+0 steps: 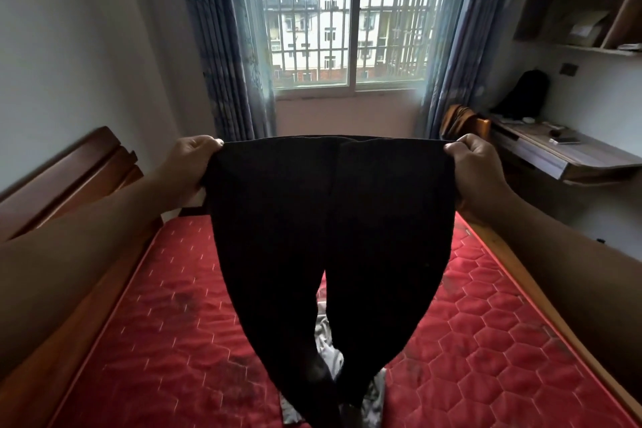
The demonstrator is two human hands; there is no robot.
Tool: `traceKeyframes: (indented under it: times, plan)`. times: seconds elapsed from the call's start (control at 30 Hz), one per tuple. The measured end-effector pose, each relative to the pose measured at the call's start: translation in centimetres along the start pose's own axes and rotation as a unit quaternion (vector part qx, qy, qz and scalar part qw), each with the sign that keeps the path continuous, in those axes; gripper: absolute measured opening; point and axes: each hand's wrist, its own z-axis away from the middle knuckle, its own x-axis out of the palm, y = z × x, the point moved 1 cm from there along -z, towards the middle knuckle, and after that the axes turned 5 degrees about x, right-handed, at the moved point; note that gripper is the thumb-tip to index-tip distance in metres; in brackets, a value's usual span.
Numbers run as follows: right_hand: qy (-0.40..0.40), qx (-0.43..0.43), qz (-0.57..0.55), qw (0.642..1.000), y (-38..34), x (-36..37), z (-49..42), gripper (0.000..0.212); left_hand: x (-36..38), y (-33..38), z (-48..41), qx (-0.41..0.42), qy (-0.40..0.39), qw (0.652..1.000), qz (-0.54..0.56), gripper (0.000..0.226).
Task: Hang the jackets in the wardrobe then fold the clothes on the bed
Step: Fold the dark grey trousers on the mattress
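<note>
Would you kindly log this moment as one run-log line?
left hand: grips black trousers | right hand: grips black trousers | state: hanging over red mattress

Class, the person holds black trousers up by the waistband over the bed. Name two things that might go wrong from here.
1. The legs of the black trousers hang down over the grey garment on the mattress; laid down there, the two may bunch together.
2. The left hand and right hand grip only the waistband's ends; if one slips, that side may drop and the fold go crooked.
</note>
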Motion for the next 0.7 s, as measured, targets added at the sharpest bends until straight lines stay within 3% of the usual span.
traceKeyframes:
  times: [0.3, 0.4, 0.57, 0.7]
  plan:
    - [0.033, 0.091, 0.025, 0.995, 3.1, -2.2, 0.3, 0.022, 4.1, -1.9, -0.1, -0.153, -0.023, 0.988, -0.028, 0.027]
    - [0.033, 0.124, 0.004, 0.992, 3.3, -2.1, 1.0, 0.026, 8.1, -0.8, 1.1, -0.185, -0.044, 0.980, 0.056, 0.026]
    - [-0.050, 0.106, -0.035, 0.993, 2.2, -0.5, 3.8, 0.008, 18.0, 3.2, 5.3, -0.161, -0.101, 0.974, 0.121, 0.018]
    - [-0.142, 0.059, -0.026, 0.988, 1.2, -1.4, 5.9, 0.008, 25.7, 6.2, 9.2, -0.112, -0.151, 0.979, 0.085, 0.015]
